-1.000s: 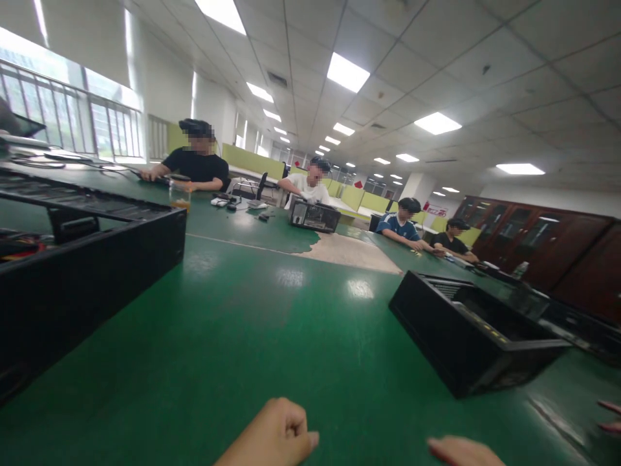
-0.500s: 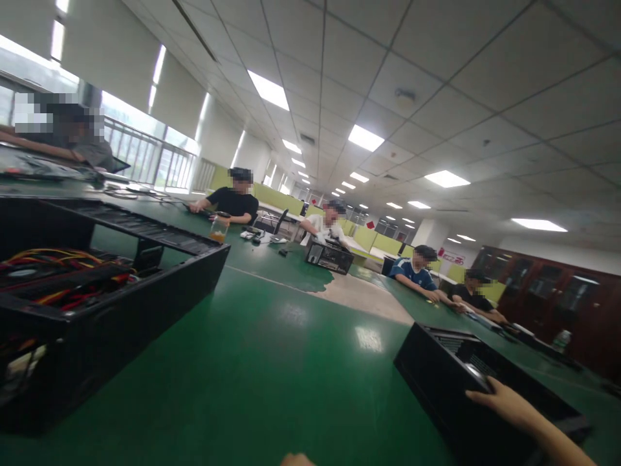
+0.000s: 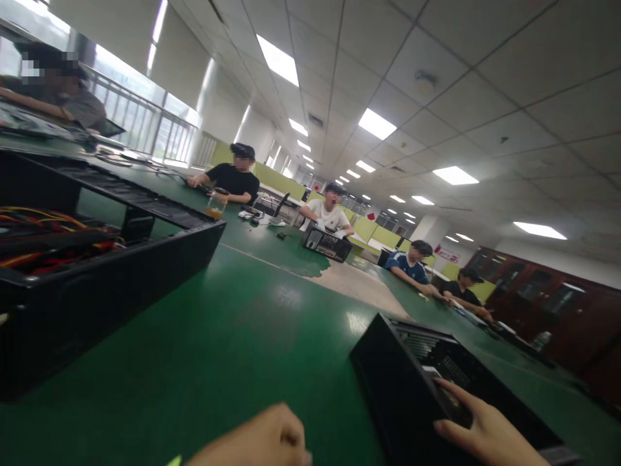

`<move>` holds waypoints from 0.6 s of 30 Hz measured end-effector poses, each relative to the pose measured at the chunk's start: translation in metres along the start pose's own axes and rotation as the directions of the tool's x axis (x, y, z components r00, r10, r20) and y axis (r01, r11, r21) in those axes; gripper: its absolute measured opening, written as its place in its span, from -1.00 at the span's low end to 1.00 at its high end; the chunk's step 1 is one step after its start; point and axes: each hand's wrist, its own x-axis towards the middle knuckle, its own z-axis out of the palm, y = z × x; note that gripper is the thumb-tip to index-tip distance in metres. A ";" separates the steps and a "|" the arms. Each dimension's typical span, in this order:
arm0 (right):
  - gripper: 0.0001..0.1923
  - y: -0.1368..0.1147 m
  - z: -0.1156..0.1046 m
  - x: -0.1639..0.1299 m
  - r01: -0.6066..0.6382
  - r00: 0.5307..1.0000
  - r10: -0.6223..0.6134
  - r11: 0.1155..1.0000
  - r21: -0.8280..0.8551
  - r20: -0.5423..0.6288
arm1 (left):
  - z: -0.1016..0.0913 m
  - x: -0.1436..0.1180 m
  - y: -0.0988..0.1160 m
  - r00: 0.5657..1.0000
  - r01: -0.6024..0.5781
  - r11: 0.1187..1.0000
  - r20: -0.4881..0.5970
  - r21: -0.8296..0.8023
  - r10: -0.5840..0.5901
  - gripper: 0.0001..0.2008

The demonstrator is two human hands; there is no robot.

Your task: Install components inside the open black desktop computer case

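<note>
At the lower right stands a black open-topped computer case (image 3: pixel 388 382). My right hand (image 3: pixel 485 421) reaches over its near wall, thumb and fingers closed round a small dark block (image 3: pixel 455 404) with a pale end. What kind of part this block is cannot be made out. At the bottom middle my left hand (image 3: pixel 264 437) is raised over the green table, its fingers curled in. Whatever those fingers may hold is hidden.
On the left a larger open black case (image 3: pixel 121 298) holds red and yellow cables (image 3: pixel 53 239). Behind it stands a clear cup (image 3: pixel 217 204) of amber liquid. Across the green table (image 3: pixel 233 336), a co-worker in white gloves handles another computer case (image 3: pixel 327 244). Several other people sit around.
My left hand has risen further into view from the bottom edge. My right hand now shows fingers round the dark block by the case wall. The whole view has shifted slightly.
</note>
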 end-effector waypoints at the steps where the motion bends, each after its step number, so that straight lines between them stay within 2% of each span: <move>1: -0.23 -0.023 0.000 -0.015 0.038 0.999 -0.038 0.999 0.006 0.028 | -0.016 -0.005 0.014 0.997 -0.078 0.997 -0.024 0.015 0.078 -0.62; 2: -0.21 -0.046 0.000 -0.028 0.062 0.997 -0.063 0.998 0.014 0.041 | -0.033 -0.008 0.032 0.982 -0.162 0.986 -0.089 0.036 0.165 -0.61; 4: -0.19 -0.089 -0.001 -0.044 0.153 0.983 -0.161 0.984 0.087 0.093 | -0.066 -0.011 0.075 0.942 -0.235 0.965 -0.216 0.119 0.256 -0.61; 6: -0.23 -0.122 0.000 -0.042 0.262 0.944 -0.297 0.939 0.222 0.142 | -0.086 -0.004 0.126 0.895 -0.311 0.923 -0.256 0.228 0.365 -0.62; 8: -0.44 -0.144 0.008 -0.021 0.357 0.885 -0.429 0.875 0.327 0.182 | -0.089 0.013 0.175 0.845 -0.395 0.845 -0.219 0.360 0.489 -0.65; 10: -0.67 -0.152 0.022 0.013 0.438 0.851 -0.499 0.846 0.304 0.164 | -0.076 0.041 0.209 0.792 -0.453 0.729 -0.143 0.513 0.593 -0.67; 11: -0.72 -0.151 0.030 0.031 0.468 0.855 -0.503 0.854 0.228 0.128 | -0.066 0.058 0.218 0.769 -0.451 0.656 -0.110 0.605 0.630 -0.68; 13: -0.77 -0.139 0.049 0.064 0.465 0.883 -0.462 0.885 -0.023 0.081 | -0.044 0.090 0.220 0.761 -0.354 0.496 -0.064 0.793 0.645 -0.70; 16: -0.74 -0.106 0.070 0.095 0.399 0.916 -0.361 0.863 -0.312 0.174 | -0.015 0.123 0.196 0.828 -0.248 0.356 0.007 0.901 0.560 -0.72; 18: -0.71 -0.085 0.076 0.106 0.406 0.908 -0.331 0.845 -0.347 0.256 | -0.003 0.129 0.178 0.874 -0.279 0.305 0.110 0.910 0.473 -0.74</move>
